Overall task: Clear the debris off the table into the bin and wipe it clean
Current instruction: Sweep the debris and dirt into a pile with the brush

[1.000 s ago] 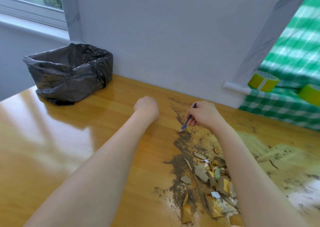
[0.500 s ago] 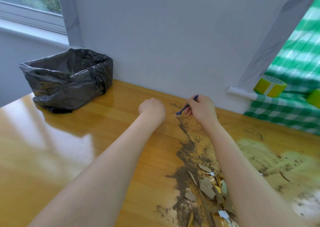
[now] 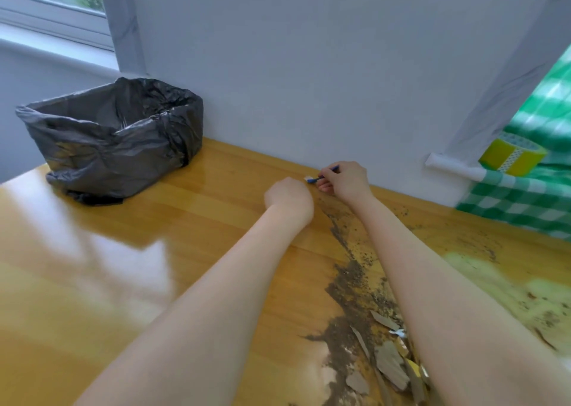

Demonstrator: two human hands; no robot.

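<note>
Debris streaks our table; our right hand pinches a blue brush, our left hand sits fisted.

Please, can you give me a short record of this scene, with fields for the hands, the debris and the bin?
right hand: pinches a small blue-handled brush by the wall
left hand: fist resting on the table, nothing seen in it
debris: dirt and cardboard scraps, still on the table
bin: black-lined, on the table's far left
</note>
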